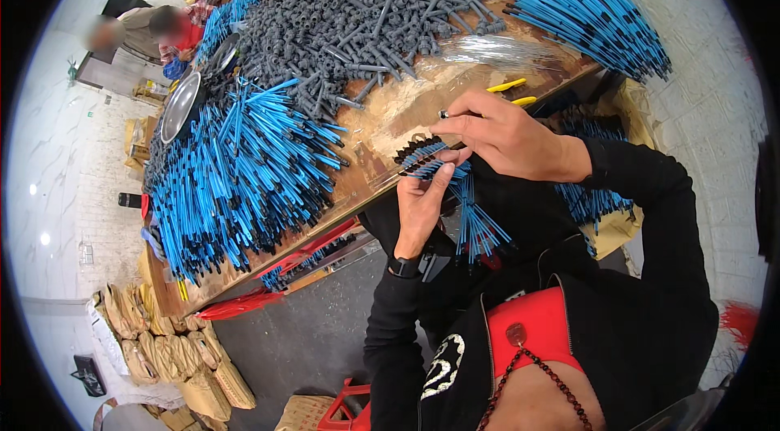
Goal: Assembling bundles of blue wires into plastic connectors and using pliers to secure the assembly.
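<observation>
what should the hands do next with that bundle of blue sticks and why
Probably bring the right hand down a little so the small dark piece pinched in its fingertips meets one dark tip of the blue stick bundle. The left hand holds that bundle fanned at the table edge, tips toward the right hand, and the piece sits just above them, not yet on.

Left hand curls upward, fingers closed; right hand pinches above it, fingertips together.
</observation>
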`<state>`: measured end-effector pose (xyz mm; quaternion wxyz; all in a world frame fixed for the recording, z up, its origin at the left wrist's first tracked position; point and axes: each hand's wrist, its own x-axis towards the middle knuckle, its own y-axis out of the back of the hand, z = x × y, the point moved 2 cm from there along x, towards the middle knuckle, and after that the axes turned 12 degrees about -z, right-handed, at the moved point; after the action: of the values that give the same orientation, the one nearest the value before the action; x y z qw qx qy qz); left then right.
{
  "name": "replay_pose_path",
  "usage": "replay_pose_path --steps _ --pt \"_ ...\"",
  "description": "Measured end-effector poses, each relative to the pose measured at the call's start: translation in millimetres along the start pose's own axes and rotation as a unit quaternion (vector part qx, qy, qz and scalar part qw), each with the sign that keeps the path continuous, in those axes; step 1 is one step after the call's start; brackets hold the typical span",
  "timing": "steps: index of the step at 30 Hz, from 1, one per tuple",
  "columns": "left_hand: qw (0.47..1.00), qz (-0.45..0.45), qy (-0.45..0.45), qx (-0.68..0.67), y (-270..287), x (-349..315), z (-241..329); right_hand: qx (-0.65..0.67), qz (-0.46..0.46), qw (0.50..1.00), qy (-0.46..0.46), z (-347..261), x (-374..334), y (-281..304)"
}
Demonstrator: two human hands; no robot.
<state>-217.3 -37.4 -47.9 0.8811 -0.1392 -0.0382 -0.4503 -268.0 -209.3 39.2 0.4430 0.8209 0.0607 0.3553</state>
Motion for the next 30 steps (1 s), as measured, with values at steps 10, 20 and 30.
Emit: replay_pose_path --steps 10,20,30 --pt "0.999 0.024 0.009 0.023 -1 4 -4 0.007 0.017 1.0 -0.008 -1 -1 -2" --pt "0.999 0.016 0.022 0.025 -2 5 -5 -0.019 0.023 1.0 0.009 1 0 -3" --pt "0.999 -0.021 0.013 -0.028 -2 10 -3 -0.015 -0.001 1.0 -0.009 8 -2 5"
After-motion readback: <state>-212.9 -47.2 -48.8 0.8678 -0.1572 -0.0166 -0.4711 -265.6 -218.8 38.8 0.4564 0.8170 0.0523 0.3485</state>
